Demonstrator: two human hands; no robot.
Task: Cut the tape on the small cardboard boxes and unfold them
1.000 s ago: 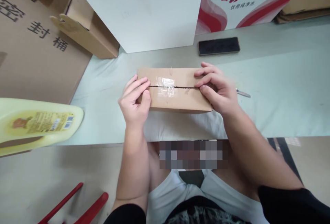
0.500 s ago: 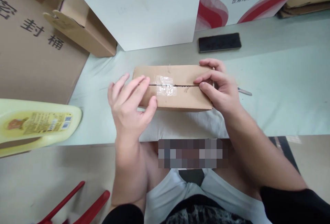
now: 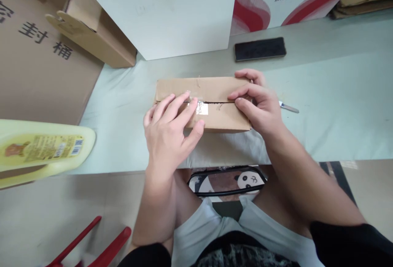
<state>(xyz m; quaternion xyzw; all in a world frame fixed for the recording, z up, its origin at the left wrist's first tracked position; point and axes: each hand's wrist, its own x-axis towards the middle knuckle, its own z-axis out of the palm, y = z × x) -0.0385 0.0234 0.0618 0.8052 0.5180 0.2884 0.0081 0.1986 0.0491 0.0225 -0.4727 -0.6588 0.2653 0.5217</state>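
Observation:
A small brown cardboard box (image 3: pixel 225 118) lies on the cloth-covered table, its two top flaps meeting at a narrow dark seam. Clear tape (image 3: pixel 202 108) crosses the middle of that seam. Over the box's left half, my left hand (image 3: pixel 172 130) lies with fingers spread, their tips on the top at the tape and covering part of it. My right hand (image 3: pixel 260 103) grips the right end of the box, thumb and index finger by the seam. Beyond the right hand lies a slim pen-like tool with a metal end (image 3: pixel 289 107), partly hidden by it.
A black phone (image 3: pixel 260 50) lies behind the box. White carton (image 3: pixel 184 17), red-and-white carton (image 3: pixel 254 9) and brown cartons (image 3: pixel 101 41) line the back and left. A yellow jug (image 3: pixel 46 146) stands at left. A red stool or chair part (image 3: pixel 107 248) shows below.
My left hand has moved right along the box top, from its left end onto the tape. My right hand keeps its place at the right end. The view has shifted slightly.

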